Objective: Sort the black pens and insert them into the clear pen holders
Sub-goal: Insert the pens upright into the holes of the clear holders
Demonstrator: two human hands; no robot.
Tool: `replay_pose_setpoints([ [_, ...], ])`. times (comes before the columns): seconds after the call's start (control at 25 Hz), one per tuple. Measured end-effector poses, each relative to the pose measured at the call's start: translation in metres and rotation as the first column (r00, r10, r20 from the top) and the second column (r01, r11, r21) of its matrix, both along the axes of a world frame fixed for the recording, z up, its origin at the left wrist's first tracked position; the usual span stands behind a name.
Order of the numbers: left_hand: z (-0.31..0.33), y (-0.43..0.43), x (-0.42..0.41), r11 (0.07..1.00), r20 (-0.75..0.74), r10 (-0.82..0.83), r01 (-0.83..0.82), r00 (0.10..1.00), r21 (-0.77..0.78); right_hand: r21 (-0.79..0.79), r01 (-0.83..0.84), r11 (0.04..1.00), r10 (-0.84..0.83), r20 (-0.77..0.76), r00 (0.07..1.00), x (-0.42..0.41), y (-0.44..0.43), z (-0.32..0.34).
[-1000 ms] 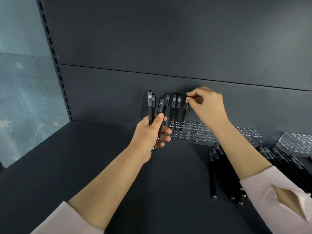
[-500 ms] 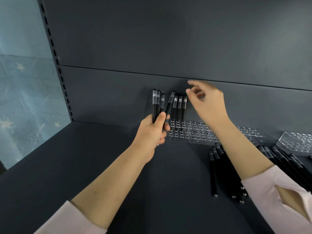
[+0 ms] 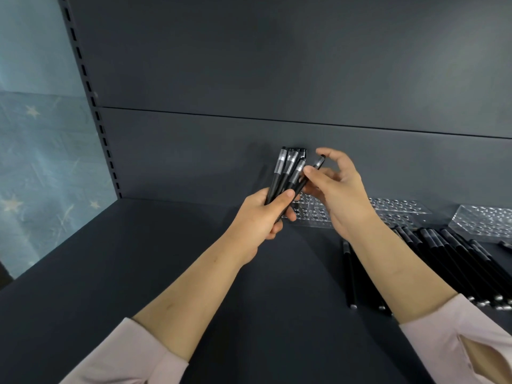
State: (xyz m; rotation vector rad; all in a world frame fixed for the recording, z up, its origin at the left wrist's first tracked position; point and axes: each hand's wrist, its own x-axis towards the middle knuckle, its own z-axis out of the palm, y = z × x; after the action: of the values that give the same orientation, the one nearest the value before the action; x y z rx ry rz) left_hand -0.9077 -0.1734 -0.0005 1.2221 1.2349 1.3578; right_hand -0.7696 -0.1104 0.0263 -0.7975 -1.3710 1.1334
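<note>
the left hand (image 3: pixel 259 217) grips a bundle of light, stiff, likely slippery black pens (image 3: pixel 288 173) mid-barrel while the right hand (image 3: pixel 339 195) pinches one pen (image 3: pixel 318 164) near its top.

Loose pens (image 3: pixel 454 261) lie on the shelf (image 3: pixel 138 259) before the holders (image 3: pixel 399 208)

The black pens (image 3: pixel 454 261) had clear, silvery caps (image 3: pixel 282 162); the pen holders (image 3: pixel 399 206) were clear with rows of round holes. The shelf (image 3: pixel 166 259) and back panel (image 3: pixel 277 65) were dark slate grey, the left wall (image 3: pixel 41 148) pale blue with faint stars, the sleeves (image 3: pixel 124 356) pale pink.
</note>
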Motion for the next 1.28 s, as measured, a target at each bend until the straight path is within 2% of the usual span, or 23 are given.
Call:
replay_pose_setpoints([
  [0.12, -0.003, -0.001, 0.002, 0.999, -0.051, 0.036, -0.037, 0.998, -0.021, 0.123, 0.198, 0.972, -0.202, 0.018, 0.979, 0.003, -0.001, 0.0],
  [0.24, -0.006, 0.002, -0.002, 0.989, 0.0, 0.129, -0.128, 0.992, -0.067, 0.296, 0.425, 0.855, -0.395, -0.157, 0.905, 0.012, -0.004, 0.007],
  [0.32, -0.007, 0.006, -0.004, 0.983, 0.068, 0.159, -0.152, 0.985, -0.105, 0.405, 0.487, 0.774, -0.464, -0.161, 0.871, 0.016, -0.004, 0.01],
  [0.44, -0.007, 0.009, -0.003, 0.98, 0.129, 0.165, -0.147, 0.978, -0.138, 0.435, 0.453, 0.778, -0.473, -0.069, 0.878, 0.014, 0.002, 0.004],
  [0.68, -0.005, 0.009, 0.0, 0.975, 0.143, 0.172, -0.148, 0.975, -0.166, 0.489, 0.384, 0.783, -0.487, 0.099, 0.868, 0.011, 0.014, -0.005],
  [0.88, -0.001, 0.009, 0.002, 0.974, 0.263, 0.175, -0.128, 0.949, -0.187, 0.651, 0.217, 0.727, -0.539, 0.347, 0.767, 0.011, 0.031, -0.016],
  [0.96, 0.0, 0.009, 0.002, 0.976, 0.267, 0.172, -0.128, 0.948, -0.175, 0.682, 0.153, 0.715, -0.549, 0.413, 0.727, 0.013, 0.038, -0.019],
  [1.12, 0.0, 0.008, 0.003, 0.985, 0.239, 0.156, -0.133, 0.958, -0.11, 0.661, 0.109, 0.742, -0.522, 0.469, 0.712, 0.014, 0.038, -0.02],
  [1.2, -0.001, 0.007, 0.002, 0.991, 0.235, 0.128, -0.116, 0.964, -0.064, 0.645, 0.133, 0.753, -0.512, 0.447, 0.733, 0.012, 0.03, -0.016],
  [1.28, -0.002, 0.006, 0.002, 0.995, 0.206, 0.1, -0.093, 0.973, -0.04, 0.557, 0.137, 0.819, -0.437, 0.451, 0.778, 0.011, 0.021, -0.008],
])
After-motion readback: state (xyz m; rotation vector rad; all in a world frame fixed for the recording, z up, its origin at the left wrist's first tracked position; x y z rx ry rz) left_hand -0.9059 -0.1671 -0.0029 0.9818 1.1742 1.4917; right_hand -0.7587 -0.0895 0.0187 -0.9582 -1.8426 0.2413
